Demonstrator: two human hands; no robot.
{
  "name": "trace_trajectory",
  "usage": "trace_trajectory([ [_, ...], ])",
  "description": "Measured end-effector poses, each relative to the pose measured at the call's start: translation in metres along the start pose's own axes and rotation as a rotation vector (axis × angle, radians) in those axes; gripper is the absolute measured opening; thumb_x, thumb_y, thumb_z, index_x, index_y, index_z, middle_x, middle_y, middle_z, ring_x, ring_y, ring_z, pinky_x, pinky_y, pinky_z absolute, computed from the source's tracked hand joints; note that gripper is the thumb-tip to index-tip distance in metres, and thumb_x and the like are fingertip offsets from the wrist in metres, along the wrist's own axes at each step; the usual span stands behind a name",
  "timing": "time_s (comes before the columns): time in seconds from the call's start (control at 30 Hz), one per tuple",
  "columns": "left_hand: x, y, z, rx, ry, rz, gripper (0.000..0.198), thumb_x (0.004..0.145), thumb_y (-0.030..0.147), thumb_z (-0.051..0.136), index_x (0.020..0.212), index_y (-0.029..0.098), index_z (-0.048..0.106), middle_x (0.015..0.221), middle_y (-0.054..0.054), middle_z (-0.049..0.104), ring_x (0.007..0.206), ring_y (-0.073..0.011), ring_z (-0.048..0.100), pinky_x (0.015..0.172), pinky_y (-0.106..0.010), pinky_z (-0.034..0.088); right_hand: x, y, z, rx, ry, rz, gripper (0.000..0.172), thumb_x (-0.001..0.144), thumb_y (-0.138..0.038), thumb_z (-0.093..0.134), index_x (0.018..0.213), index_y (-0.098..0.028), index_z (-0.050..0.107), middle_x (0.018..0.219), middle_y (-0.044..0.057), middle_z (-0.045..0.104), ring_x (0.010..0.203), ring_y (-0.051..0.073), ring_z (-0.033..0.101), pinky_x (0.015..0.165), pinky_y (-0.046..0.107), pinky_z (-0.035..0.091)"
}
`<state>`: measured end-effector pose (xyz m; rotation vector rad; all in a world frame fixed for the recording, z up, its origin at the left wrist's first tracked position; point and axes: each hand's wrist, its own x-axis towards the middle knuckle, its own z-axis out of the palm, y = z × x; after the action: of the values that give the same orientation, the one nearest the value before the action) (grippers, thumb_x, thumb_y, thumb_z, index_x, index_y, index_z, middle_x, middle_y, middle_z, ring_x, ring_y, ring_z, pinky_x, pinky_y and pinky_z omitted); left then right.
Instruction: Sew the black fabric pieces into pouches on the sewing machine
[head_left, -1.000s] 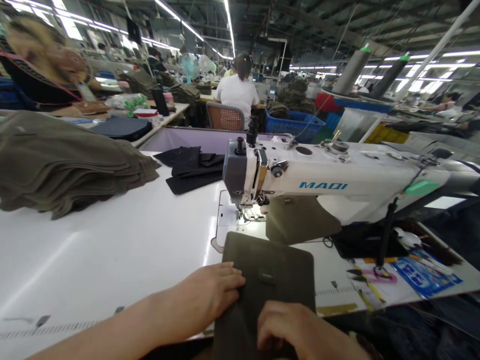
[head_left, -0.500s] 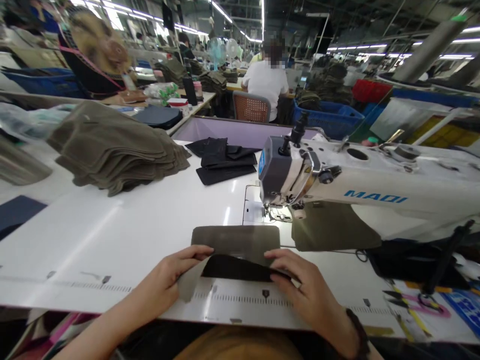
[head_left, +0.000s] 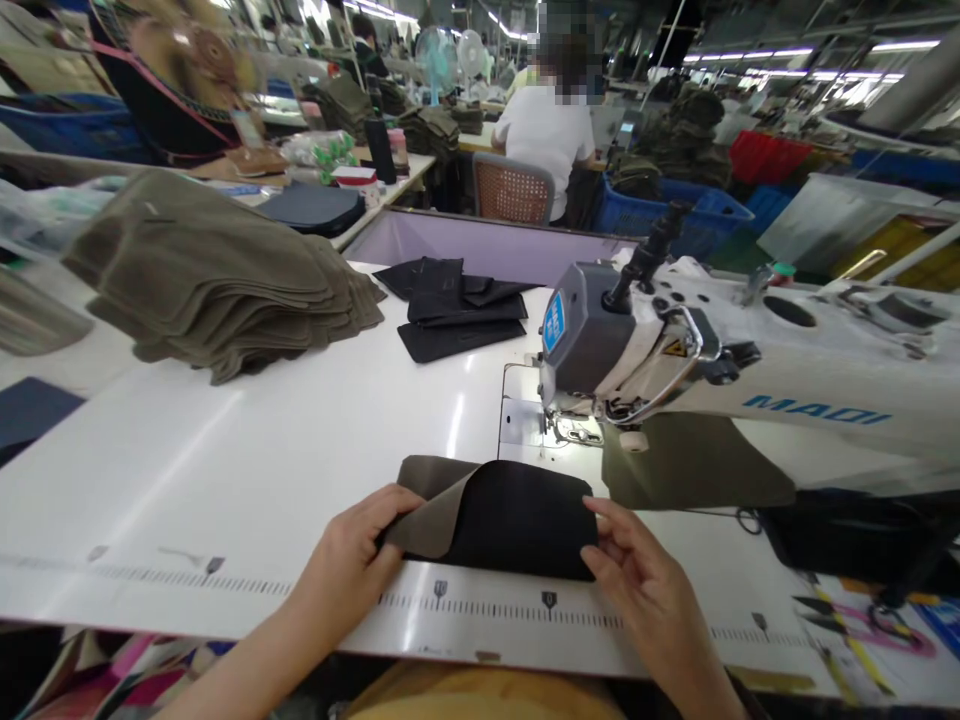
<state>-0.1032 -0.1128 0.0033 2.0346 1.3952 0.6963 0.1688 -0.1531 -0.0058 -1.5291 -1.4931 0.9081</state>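
Note:
In front of the sewing machine, an olive-brown fabric panel [head_left: 427,530] and a black fabric panel [head_left: 529,520] lie one over the other near the table's front edge. My left hand [head_left: 360,545] pinches the left end, where the olive-brown fabric curls up over the black. At the right edge of the black panel, the thumb and fingers of my right hand [head_left: 637,565] are closed on its border. The sewing machine's needle area [head_left: 574,425] is lit, just beyond the panels. Another olive-brown piece [head_left: 690,465] lies under the machine arm.
A tall stack of olive-brown panels [head_left: 217,280] stands left, with folded black pieces [head_left: 461,310] behind. Pink-handled scissors [head_left: 892,630] lie at the right. A printed ruler [head_left: 495,605] runs along the front edge. A person in white [head_left: 544,135] sits ahead.
The black face now shows broadly on the right, where the olive-brown one was uppermost. Both hands have shifted slightly right in view, and the left end is folded over.

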Motion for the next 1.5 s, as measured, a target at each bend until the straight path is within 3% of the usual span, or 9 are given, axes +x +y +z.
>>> trace_trajectory([
  [0.13, -0.005, -0.006, 0.004, 0.094, 0.087, -0.011, 0.029, 0.078, 0.017, 0.039, 0.104, 0.021, 0.050, 0.085, 0.000, 0.063, 0.074, -0.0145, 0.061, 0.065, -0.023, 0.049, 0.002, -0.003, -0.003, -0.153, -0.071, -0.010, 0.022, 0.082, -0.032, 0.052, 0.096, -0.020, 0.064, 0.074, 0.002, 0.062, 0.063, 0.014, 0.057, 0.057, 0.020, 0.047],
  [0.3, -0.011, -0.014, 0.008, 0.132, 0.146, 0.029, 0.052, 0.085, 0.019, 0.036, 0.135, 0.024, 0.021, 0.099, -0.003, 0.062, 0.085, -0.0142, 0.061, 0.075, -0.025, 0.050, 0.003, -0.007, 0.001, -0.219, -0.075, -0.027, 0.020, 0.083, -0.029, 0.049, 0.091, -0.018, 0.064, 0.076, 0.004, 0.063, 0.068, 0.016, 0.058, 0.059, 0.022, 0.047],
  [0.5, -0.008, -0.016, 0.001, 0.145, 0.061, 0.142, 0.037, 0.087, 0.014, 0.032, 0.113, 0.027, 0.055, 0.115, -0.004, 0.055, 0.100, -0.0156, 0.057, 0.081, -0.022, 0.048, 0.003, -0.008, 0.003, -0.296, -0.076, 0.027, 0.021, 0.079, -0.026, 0.053, 0.095, -0.018, 0.063, 0.066, 0.000, 0.058, 0.054, 0.013, 0.052, 0.053, 0.021, 0.044],
  [0.57, -0.006, -0.016, -0.001, 0.157, 0.052, 0.132, 0.034, 0.087, 0.016, 0.034, 0.109, 0.027, 0.057, 0.113, -0.003, 0.056, 0.099, -0.0157, 0.057, 0.082, -0.022, 0.048, 0.005, -0.009, 0.003, -0.286, -0.079, 0.025, 0.019, 0.079, -0.026, 0.052, 0.091, -0.018, 0.064, 0.067, 0.001, 0.059, 0.056, 0.013, 0.053, 0.053, 0.021, 0.044],
  [0.73, -0.007, -0.017, 0.003, 0.210, 0.139, 0.012, 0.050, 0.088, 0.026, 0.036, 0.137, 0.024, 0.022, 0.108, -0.005, 0.061, 0.091, -0.0176, 0.062, 0.081, -0.028, 0.050, 0.008, -0.011, 0.003, -0.272, -0.062, 0.036, 0.021, 0.080, -0.027, 0.050, 0.091, -0.017, 0.065, 0.066, 0.001, 0.059, 0.056, 0.013, 0.053, 0.053, 0.022, 0.044],
  [0.8, -0.008, -0.020, 0.003, 0.214, 0.165, -0.016, 0.053, 0.089, 0.028, 0.036, 0.138, 0.023, 0.018, 0.108, -0.006, 0.060, 0.089, -0.0177, 0.062, 0.079, -0.028, 0.051, 0.007, -0.010, 0.003, -0.270, -0.058, 0.054, 0.021, 0.080, -0.027, 0.051, 0.092, -0.017, 0.065, 0.063, 0.000, 0.057, 0.053, 0.013, 0.051, 0.052, 0.022, 0.043],
  [0.9, -0.008, -0.022, 0.002, 0.247, 0.098, 0.056, 0.041, 0.088, 0.026, 0.035, 0.128, 0.026, 0.040, 0.117, -0.005, 0.056, 0.099, -0.0188, 0.059, 0.083, -0.026, 0.049, 0.007, -0.009, 0.003, -0.259, -0.054, 0.070, 0.022, 0.080, -0.026, 0.051, 0.093, -0.017, 0.065, 0.065, 0.001, 0.058, 0.054, 0.013, 0.051, 0.053, 0.022, 0.043],
  [1.0, -0.006, -0.021, -0.002, 0.284, 0.075, 0.087, 0.035, 0.086, 0.024, 0.035, 0.116, 0.024, 0.054, 0.109, -0.004, 0.059, 0.096, -0.0184, 0.060, 0.086, -0.026, 0.048, 0.008, -0.009, 0.003, -0.262, -0.054, 0.082, 0.023, 0.079, -0.026, 0.051, 0.094, -0.017, 0.065, 0.066, 0.001, 0.058, 0.055, 0.013, 0.051, 0.053, 0.023, 0.043],
  [1.5, -0.003, -0.021, -0.002, 0.304, 0.093, 0.022, 0.035, 0.084, 0.029, 0.037, 0.113, 0.023, 0.057, 0.105, -0.003, 0.062, 0.093, -0.0200, 0.061, 0.085, -0.030, 0.050, 0.013, -0.009, 0.003, -0.241, -0.071, 0.132, 0.025, 0.078, -0.026, 0.051, 0.097, -0.016, 0.065, 0.066, 0.001, 0.058, 0.056, 0.013, 0.051, 0.053, 0.023, 0.042],
])
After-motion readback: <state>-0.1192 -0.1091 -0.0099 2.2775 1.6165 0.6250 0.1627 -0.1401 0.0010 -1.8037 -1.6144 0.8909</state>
